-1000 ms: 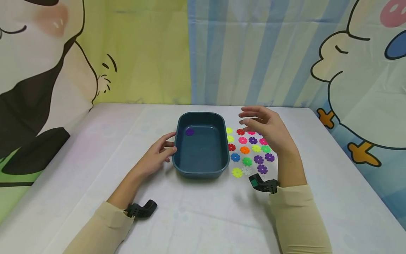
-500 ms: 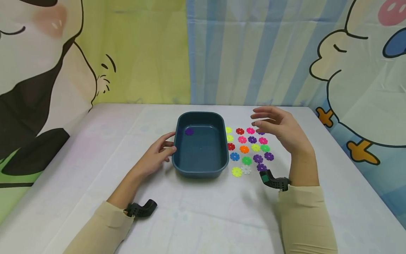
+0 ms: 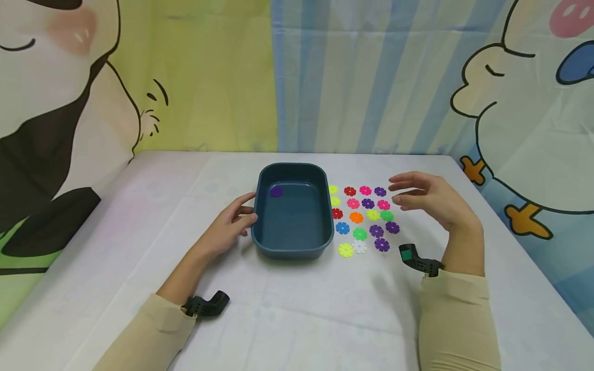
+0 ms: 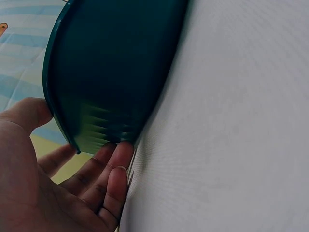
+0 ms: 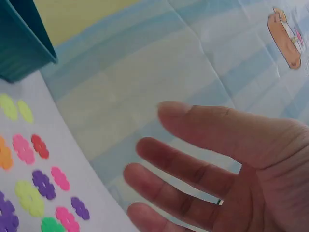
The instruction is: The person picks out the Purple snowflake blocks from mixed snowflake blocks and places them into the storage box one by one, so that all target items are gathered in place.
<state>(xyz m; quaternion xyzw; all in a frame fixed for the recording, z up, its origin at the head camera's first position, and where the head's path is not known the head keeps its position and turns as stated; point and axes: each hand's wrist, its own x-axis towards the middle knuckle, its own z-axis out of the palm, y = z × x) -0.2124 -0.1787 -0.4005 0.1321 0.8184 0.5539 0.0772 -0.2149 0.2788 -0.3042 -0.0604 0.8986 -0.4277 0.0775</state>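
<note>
the right hand [image 3: 432,200], loosely spread and empty, has flower-shaped discs [image 3: 373,215] to its left; the relaxed left hand [image 3: 226,225] touches the tub [image 3: 292,253]. picking a disc seems the step; next calls for a fine pinch.

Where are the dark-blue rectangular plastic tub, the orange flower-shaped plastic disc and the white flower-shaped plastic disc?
Dark-blue rectangular plastic tub [image 3: 293,221]: head view, bare inside floor.
Orange flower-shaped plastic disc [image 3: 356,217]: head view, centre of upper face.
White flower-shaped plastic disc [image 3: 359,247]: head view, centre of upper face.
</note>
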